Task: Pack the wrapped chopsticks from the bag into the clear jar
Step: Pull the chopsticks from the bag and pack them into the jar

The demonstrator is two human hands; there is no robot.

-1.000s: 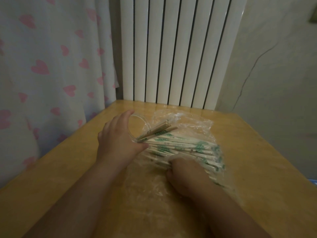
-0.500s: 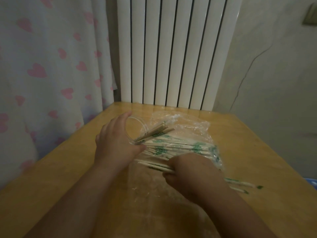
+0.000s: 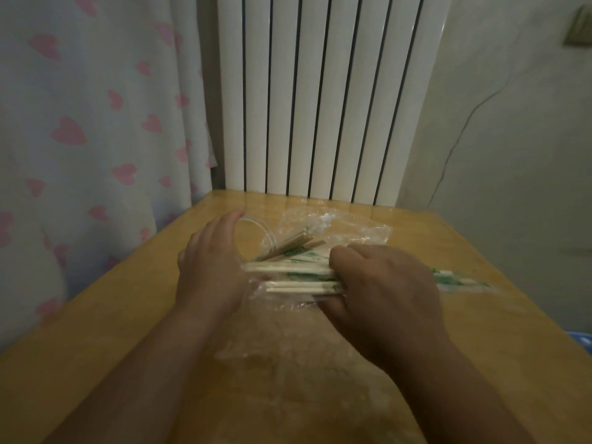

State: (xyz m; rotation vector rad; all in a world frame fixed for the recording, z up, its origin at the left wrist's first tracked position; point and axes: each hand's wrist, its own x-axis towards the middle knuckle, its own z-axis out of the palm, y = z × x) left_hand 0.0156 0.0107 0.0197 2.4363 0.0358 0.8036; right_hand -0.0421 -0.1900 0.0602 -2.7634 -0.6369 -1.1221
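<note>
My left hand (image 3: 211, 267) grips the clear jar (image 3: 253, 233), which lies tilted with its mouth facing right; a few chopsticks (image 3: 288, 246) poke out of it. My right hand (image 3: 381, 283) grips a bundle of wrapped chopsticks (image 3: 298, 277), white with green print, held level just to the right of the jar's mouth. Their far ends stick out past my right wrist. The crumpled clear bag (image 3: 339, 227) lies on the wooden table (image 3: 448, 238) behind and under the bundle.
A white radiator (image 3: 320, 97) stands behind the table's far edge. A curtain with pink hearts (image 3: 80, 129) hangs at the left, a bare wall at the right. A blue object (image 3: 581, 339) shows past the table's right edge.
My right hand has lifted a bundle of wrapped chopsticks out of the bag and carried it left and up toward the jar's mouth. My left hand has kept hold of the jar.
</note>
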